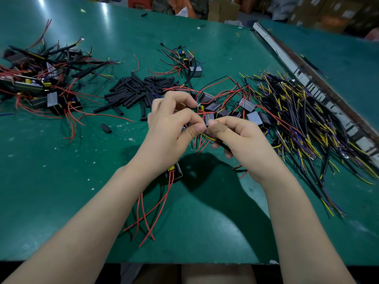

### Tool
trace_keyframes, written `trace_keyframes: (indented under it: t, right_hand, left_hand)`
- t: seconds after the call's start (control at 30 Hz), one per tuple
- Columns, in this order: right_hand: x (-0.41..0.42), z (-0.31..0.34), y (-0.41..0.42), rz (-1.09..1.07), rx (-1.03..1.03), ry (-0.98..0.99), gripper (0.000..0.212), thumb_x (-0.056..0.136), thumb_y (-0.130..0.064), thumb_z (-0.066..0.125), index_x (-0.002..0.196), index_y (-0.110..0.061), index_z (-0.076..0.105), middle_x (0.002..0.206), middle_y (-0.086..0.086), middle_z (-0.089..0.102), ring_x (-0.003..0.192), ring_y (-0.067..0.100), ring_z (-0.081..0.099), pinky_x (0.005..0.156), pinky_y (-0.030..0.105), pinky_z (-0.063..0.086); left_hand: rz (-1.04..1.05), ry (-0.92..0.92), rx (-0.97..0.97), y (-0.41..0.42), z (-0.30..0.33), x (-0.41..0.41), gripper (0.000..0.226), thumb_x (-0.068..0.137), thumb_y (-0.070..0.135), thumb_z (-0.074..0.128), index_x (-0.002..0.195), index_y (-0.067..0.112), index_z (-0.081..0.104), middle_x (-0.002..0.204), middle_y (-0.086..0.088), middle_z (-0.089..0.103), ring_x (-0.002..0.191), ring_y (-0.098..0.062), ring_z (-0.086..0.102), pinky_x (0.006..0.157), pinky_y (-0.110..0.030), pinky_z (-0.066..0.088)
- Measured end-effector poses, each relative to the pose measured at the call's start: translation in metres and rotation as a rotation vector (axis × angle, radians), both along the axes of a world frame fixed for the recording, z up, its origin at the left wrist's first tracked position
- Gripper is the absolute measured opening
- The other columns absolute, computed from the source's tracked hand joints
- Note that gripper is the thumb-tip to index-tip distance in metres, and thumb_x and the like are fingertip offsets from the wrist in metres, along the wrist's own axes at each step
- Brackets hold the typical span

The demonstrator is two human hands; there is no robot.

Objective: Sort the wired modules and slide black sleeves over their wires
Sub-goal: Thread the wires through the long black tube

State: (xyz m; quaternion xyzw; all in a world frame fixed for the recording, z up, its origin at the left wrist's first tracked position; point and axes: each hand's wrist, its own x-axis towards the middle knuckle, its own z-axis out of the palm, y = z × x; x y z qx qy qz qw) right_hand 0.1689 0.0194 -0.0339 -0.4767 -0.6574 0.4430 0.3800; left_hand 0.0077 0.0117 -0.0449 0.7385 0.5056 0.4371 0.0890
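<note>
Small grey module (209, 119) held up above the green counter (61, 181), pinched between both hands, just in front of the cluster of loose modules (231, 111). Left hand (174, 121): thumb and forefinger curled, pinching at the module's red wires (202, 143), which hang down between the two hands. Right hand (235, 136): thumb, wrapped in a tan plaster, pressed toward the left thumb at the module; lower fingers curled round a black sleeve (222, 145) with yellow and blue wire ends showing at its mouth. Whether the sleeve is on the wires, can't tell.

Relative to the held module:
- Pile of cut black sleeves (139, 91) behind and to the left, lying flat on the counter.
- One more module with long red leads (174, 173) nearer the person, partly under the left wrist.
- Heap of black, yellow and purple wire harnesses (307, 124) to the right.
- Tangle of finished-looking modules with sleeved wires (45, 83) far left.
- Small group with a bare board (184, 60) behind, beyond the sleeve pile.
- White strip (291, 64) along the counter seam, far right.
</note>
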Motion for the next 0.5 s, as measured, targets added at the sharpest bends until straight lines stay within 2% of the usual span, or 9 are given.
trace_keyframes:
  t: [0.07, 0.2, 0.3, 0.37, 0.47, 0.5]
  right_hand:
    - [0.002, 0.001, 0.001, 0.011, -0.048, 0.034, 0.023, 0.095, -0.026, 0.057, 0.074, -0.026, 0.068, 0.068, -0.013, 0.063, 0.062, 0.001, 0.058, 0.044, 0.015, 0.036]
    - [0.003, 0.001, 0.001, 0.048, -0.133, 0.075, 0.032, 0.094, -0.025, 0.057, 0.067, -0.029, 0.071, 0.066, -0.009, 0.06, 0.062, 0.003, 0.056, 0.042, 0.016, 0.036]
    - [0.002, -0.002, 0.001, 0.018, -0.11, 0.063, 0.028, 0.095, -0.028, 0.056, 0.072, -0.026, 0.07, 0.067, -0.007, 0.06, 0.06, 0.005, 0.054, 0.043, 0.018, 0.033]
    - [0.002, -0.005, 0.003, -0.045, -0.046, 0.047, 0.021, 0.094, -0.031, 0.057, 0.078, -0.025, 0.069, 0.072, 0.002, 0.059, 0.06, 0.012, 0.05, 0.045, 0.02, 0.032]
    - [0.002, -0.006, 0.005, -0.118, 0.109, 0.018, 0.014, 0.094, -0.026, 0.06, 0.081, -0.028, 0.066, 0.074, 0.004, 0.062, 0.058, 0.006, 0.051, 0.049, 0.015, 0.038]
    - [0.002, -0.007, 0.005, -0.123, 0.159, 0.005, 0.014, 0.094, -0.024, 0.06, 0.082, -0.029, 0.064, 0.073, 0.003, 0.062, 0.06, 0.006, 0.052, 0.052, 0.019, 0.042]
  left_hand:
    - [-0.005, 0.02, 0.059, -0.002, 0.001, 0.001, 0.016, 0.084, 0.022, 0.063, 0.079, 0.008, 0.071, 0.107, 0.005, 0.043, 0.1, -0.033, 0.046, 0.088, -0.045, 0.033]
    - [-0.023, 0.051, 0.141, -0.003, 0.0, 0.003, 0.015, 0.084, 0.019, 0.064, 0.079, 0.007, 0.071, 0.105, 0.007, 0.044, 0.098, -0.031, 0.045, 0.084, -0.045, 0.033]
    - [-0.005, 0.035, 0.048, 0.0, -0.002, 0.001, 0.019, 0.086, 0.027, 0.06, 0.084, 0.012, 0.071, 0.103, 0.012, 0.045, 0.102, -0.021, 0.037, 0.086, -0.039, 0.029]
    - [0.025, -0.006, -0.053, 0.004, -0.004, -0.003, 0.02, 0.091, 0.032, 0.056, 0.088, 0.02, 0.072, 0.104, 0.013, 0.045, 0.105, -0.016, 0.033, 0.088, -0.033, 0.026]
    - [0.048, -0.006, -0.144, 0.008, -0.008, -0.007, 0.017, 0.094, 0.031, 0.055, 0.093, 0.026, 0.071, 0.108, 0.011, 0.043, 0.11, -0.018, 0.033, 0.09, -0.028, 0.024]
    - [0.044, 0.0, -0.156, 0.009, -0.009, -0.008, 0.017, 0.093, 0.031, 0.055, 0.094, 0.025, 0.071, 0.109, 0.011, 0.043, 0.11, -0.018, 0.032, 0.091, -0.028, 0.023]
